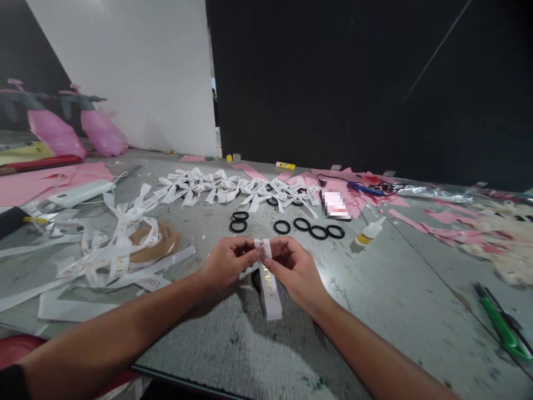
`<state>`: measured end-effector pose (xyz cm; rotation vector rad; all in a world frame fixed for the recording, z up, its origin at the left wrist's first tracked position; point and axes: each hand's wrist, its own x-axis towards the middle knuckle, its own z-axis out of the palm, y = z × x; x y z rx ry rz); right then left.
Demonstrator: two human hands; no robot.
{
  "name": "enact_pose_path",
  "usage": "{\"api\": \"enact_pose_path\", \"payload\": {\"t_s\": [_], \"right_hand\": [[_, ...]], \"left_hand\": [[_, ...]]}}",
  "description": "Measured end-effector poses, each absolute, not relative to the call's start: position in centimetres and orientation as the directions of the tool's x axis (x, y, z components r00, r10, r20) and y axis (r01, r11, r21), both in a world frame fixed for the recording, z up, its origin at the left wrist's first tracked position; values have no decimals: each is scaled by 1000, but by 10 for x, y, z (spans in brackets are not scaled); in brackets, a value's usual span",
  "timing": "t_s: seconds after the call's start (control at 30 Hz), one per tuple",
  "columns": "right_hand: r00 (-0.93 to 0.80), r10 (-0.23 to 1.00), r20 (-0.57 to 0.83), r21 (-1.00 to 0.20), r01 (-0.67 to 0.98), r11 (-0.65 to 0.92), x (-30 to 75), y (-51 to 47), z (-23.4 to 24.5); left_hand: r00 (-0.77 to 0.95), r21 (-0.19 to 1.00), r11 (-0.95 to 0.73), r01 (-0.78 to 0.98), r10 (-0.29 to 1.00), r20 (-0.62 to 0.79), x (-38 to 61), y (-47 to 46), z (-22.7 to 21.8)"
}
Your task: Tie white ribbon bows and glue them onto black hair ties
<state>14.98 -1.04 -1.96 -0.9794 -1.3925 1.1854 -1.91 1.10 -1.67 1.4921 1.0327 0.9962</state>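
Note:
A white ribbon [270,291] with gold lettering hangs down from between my two hands over the grey table. My left hand [231,256] pinches its upper part from the left. From the right, my right hand [295,266] grips the same ribbon, fingers closed close to the left thumb. Behind the hanging ribbon a black ring [255,280] shows in part; whether it is attached to the ribbon I cannot tell. Just beyond my hands lie several loose black rings [282,226]. Farther back is a row of tied white ribbon bows [220,189], some with black rings.
Loose ribbon [120,250] is heaped by a cardboard roll [170,241] on the left. A small glue bottle [370,230] stands to the right, with a green utility knife [502,322] near the right edge. Pink spray bottles [102,130] stand back left; a dark panel [366,83] rises behind.

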Motion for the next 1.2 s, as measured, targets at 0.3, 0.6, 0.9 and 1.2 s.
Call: {"api": "enact_pose_path", "payload": {"t_s": [0.3, 0.6, 0.9, 1.2], "right_hand": [[-79, 971, 224, -960, 156, 234, 151, -10, -16], [-90, 973, 212, -970, 100, 220, 150, -11, -17], [-85, 977, 195, -972, 116, 204, 149, -12, -19], [-44, 978, 203, -962, 174, 208, 150, -11, -17]], "left_hand": [[310, 976, -172, 132, 943, 124, -20, 13, -20], [319, 982, -137, 128, 943, 90, -21, 8, -10], [268, 979, -136, 155, 959, 91, -19, 11, -12], [303, 983, -123, 135, 950, 77, -19, 12, -13]]}}
